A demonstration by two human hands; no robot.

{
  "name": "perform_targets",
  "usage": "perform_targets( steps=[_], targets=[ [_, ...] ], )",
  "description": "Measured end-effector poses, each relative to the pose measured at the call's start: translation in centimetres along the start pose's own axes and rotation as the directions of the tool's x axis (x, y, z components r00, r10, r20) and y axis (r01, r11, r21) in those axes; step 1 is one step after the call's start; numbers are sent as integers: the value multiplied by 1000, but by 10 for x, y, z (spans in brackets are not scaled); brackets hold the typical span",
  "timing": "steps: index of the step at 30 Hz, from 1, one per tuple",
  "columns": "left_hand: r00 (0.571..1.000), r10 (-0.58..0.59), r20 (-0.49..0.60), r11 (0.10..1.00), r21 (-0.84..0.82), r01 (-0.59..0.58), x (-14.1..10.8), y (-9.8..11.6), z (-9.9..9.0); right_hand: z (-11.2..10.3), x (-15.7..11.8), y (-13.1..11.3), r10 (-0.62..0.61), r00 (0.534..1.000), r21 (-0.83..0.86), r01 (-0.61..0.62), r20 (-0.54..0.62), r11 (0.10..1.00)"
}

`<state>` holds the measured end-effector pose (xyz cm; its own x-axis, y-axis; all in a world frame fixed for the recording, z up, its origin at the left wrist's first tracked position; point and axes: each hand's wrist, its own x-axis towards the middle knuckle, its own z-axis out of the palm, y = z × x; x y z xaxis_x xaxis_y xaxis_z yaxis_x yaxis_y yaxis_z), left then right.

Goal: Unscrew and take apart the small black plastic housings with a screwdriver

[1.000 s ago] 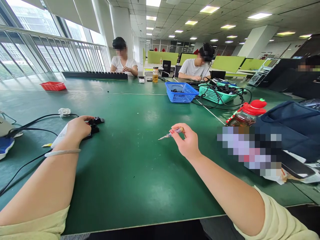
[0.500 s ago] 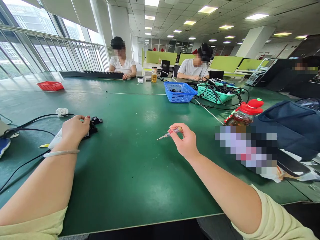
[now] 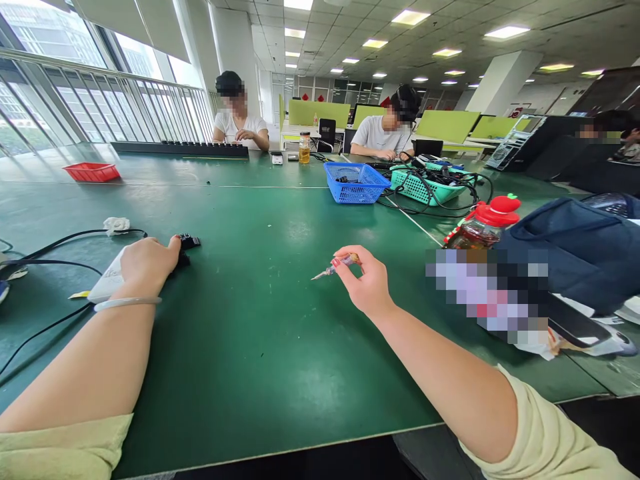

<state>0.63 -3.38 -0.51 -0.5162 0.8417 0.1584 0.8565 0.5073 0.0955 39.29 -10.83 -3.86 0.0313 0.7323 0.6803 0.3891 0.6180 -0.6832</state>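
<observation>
A small screwdriver (image 3: 345,264) with a clear-looking handle and a thin pointed tip is pinched between the thumb and fingers of my right hand (image 3: 367,281). Its tip points left, just over the green table. At the left, my left hand (image 3: 149,261) bends down over several small black parts (image 3: 190,241), its thumb side nearest them. Most of the left fingers are hidden behind the hand, so what they grip cannot be made out. Beneath that wrist lies a white flat box (image 3: 106,279), partly covered by the hand.
Black cables (image 3: 60,261) run in from the left, near a crumpled white tissue (image 3: 117,225). Across the green table (image 3: 240,373) stand a red tray (image 3: 93,173), a blue basket (image 3: 356,187) and a green basket (image 3: 425,188) of cables. A red-lidded jar (image 3: 483,227) and dark bag (image 3: 575,253) are right.
My left hand has turned slightly and its fingers have dropped lower behind it. My right hand keeps the same pinch on the screwdriver. The whole view has shifted a little.
</observation>
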Motion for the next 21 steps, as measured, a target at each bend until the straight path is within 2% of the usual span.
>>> perform_targets(
  steps=[8,12,21],
  targets=[
    [1000,-20,24,1000,21,20,5,-1,2,-1,0,0,12,1000,4,-12,9,1000],
    [996,-70,59,997,35,68,3,2,-1,-1,0,-1,4,1000,2,-4,13,1000],
    [997,-72,28,997,26,71,2,2,-3,0,-1,1,-10,1000,3,10,13,1000]
  ],
)
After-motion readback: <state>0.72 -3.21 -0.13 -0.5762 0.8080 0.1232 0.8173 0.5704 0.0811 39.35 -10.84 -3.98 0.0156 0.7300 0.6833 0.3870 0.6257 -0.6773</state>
